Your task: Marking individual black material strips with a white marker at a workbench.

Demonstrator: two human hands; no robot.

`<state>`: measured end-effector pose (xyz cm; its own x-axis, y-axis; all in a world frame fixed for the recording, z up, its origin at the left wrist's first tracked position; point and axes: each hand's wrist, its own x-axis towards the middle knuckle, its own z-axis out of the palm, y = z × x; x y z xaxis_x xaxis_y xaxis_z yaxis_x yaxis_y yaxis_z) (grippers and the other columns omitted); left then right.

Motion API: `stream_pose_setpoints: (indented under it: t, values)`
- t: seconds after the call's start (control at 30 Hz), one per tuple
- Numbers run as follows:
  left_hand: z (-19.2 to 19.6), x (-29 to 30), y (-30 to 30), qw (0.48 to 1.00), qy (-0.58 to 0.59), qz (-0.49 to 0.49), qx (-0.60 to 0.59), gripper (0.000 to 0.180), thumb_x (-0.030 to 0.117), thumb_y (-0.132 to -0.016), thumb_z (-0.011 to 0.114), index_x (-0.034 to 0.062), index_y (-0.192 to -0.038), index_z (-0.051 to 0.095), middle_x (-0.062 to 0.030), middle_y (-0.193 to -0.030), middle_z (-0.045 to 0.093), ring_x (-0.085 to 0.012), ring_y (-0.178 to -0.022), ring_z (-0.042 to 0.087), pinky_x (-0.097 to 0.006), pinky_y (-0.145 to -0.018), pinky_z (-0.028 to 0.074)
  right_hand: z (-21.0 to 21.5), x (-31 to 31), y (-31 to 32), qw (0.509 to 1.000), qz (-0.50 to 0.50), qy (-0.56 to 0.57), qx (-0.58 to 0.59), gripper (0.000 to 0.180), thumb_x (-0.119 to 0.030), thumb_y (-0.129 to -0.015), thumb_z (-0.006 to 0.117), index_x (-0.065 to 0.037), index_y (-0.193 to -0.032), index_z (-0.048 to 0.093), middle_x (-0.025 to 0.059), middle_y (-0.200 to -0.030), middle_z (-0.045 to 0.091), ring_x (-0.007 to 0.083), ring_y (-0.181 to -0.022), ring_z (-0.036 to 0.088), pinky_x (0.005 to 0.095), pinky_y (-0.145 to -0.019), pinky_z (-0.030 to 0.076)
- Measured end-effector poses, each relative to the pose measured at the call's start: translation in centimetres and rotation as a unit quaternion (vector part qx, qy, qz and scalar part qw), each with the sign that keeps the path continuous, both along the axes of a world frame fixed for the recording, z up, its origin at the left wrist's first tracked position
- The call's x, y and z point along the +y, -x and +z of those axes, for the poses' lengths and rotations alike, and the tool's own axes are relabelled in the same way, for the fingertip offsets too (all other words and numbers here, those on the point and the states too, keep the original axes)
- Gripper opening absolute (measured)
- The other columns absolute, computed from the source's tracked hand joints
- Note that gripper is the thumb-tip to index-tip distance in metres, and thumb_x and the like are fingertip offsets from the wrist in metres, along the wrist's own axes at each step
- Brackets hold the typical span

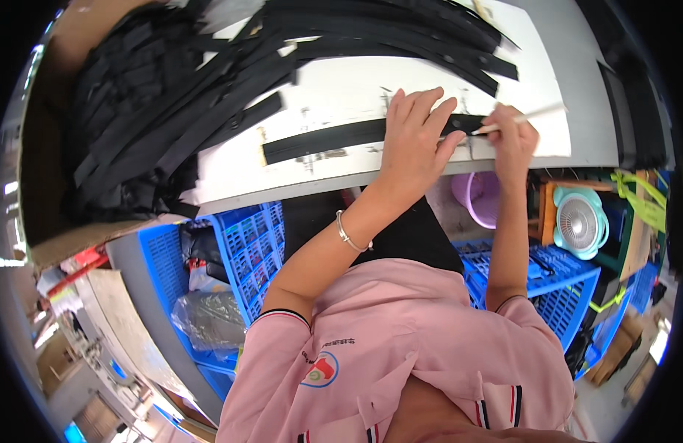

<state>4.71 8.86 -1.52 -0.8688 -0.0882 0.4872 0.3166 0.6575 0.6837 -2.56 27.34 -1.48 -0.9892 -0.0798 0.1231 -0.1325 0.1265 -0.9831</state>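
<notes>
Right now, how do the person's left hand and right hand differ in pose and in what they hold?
The left hand is palm down over the black strip, fingers extended; the right hand is curled, gripping a slim white tool. A silvery bracelet circles the arm behind the left hand; none shows behind the right hand. Both are bare and working at the same strip.

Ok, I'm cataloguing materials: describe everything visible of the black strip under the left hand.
The black strip is long and narrow, perhaps fabric. It lies flat on the white board, roughly parallel to the near edge. The left hand lies across it; the right hand holds a white pen-like tool at its right part; contact is unclear.
</notes>
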Motion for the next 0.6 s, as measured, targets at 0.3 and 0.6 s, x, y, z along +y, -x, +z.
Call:
stream_pose_setpoints:
  t: [0.3,0.6]
  values:
    - [1.1,-17.2,-7.2,0.944,0.173,0.279,-0.043,0.031,0.01,-0.09,0.068,0.0061,-0.12,0.072,-0.0119,-0.132,0.064,-0.0317,-0.127,0.056,-0.055,-0.118,0.029,1.1,-2.4,-0.6,0.974,0.054,-0.186,0.114,0.029,-0.02,-0.089,0.081,-0.009,-0.114,0.07,0.0005,-0.071,0.059,0.0078,-0.067,0.056,0.0256,-0.061,0.046]
    - [0.9,-21.6,-5.7,0.93,0.25,0.266,-0.042,0.015,0.015,-0.097,0.068,0.0057,-0.104,0.077,-0.0062,-0.119,0.07,-0.0252,-0.114,0.062,-0.048,-0.112,0.035,1.7,-4.8,2.1,0.865,0.026,-0.423,0.269,0.051,-0.04,-0.082,0.085,-0.01,-0.119,0.066,0.0082,-0.093,0.069,0.0265,-0.074,0.067,0.0351,-0.067,0.052]
